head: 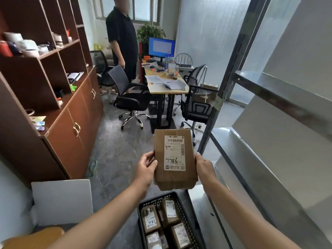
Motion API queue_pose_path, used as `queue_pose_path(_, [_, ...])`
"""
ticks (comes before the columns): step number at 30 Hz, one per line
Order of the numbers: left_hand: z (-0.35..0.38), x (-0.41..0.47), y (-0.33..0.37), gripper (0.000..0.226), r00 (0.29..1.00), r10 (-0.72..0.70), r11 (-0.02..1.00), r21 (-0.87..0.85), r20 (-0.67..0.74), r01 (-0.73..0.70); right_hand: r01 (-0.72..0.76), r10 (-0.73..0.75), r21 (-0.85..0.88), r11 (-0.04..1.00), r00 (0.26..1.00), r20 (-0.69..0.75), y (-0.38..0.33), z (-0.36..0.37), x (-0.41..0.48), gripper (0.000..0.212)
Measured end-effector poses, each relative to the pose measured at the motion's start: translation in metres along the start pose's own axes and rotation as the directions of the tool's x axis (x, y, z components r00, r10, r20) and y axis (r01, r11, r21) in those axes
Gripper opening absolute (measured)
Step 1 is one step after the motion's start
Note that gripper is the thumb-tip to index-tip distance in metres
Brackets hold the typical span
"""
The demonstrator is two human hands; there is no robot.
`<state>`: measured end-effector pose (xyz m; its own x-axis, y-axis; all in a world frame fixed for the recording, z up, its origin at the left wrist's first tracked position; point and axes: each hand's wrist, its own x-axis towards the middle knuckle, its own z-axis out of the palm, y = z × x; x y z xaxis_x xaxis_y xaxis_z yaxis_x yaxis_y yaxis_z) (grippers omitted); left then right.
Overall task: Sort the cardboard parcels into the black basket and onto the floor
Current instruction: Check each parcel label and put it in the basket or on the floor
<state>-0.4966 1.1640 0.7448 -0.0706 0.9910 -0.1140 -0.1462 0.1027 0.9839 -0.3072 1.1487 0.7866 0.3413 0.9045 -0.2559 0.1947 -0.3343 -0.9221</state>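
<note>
I see the cardboard parcel (175,159), long axis pointing away, fingers of left hand (146,167) and right hand (204,166) clamped on its sides; black basket (158,199) lies below, nearer me.

Both bare forearms stretch forward, converging on the grip. The left hand (145,167) and right hand (205,167) clasp opposite long edges of a flat brown cardboard parcel (175,159), held between them.
</note>
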Motion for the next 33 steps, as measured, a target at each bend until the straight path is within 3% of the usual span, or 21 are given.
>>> queue_pose_path(12, [0.097, 0.021, -0.002, 0.030, 1.000, 0.024, 0.998, 0.056, -0.007, -0.023, -0.022, 0.022, 0.017, 1.000, 1.000, 0.020, 0.007, -0.077, 0.065, 0.052])
queue_pose_path(21, [0.145, 0.042, -0.011, 0.034, 0.996, 0.049, 0.995, 0.090, -0.068, -0.043, 0.080, -0.083, 0.049, 0.996, 0.995, 0.060, 0.019, -0.101, 0.113, 0.043])
queue_pose_path(33, [0.145, 0.065, -0.045, 0.037, 0.992, -0.051, 0.985, 0.160, -0.114, 0.069, -0.055, 0.048, 0.052, 0.997, 0.991, 0.124, 0.057, -0.089, 0.149, 0.045])
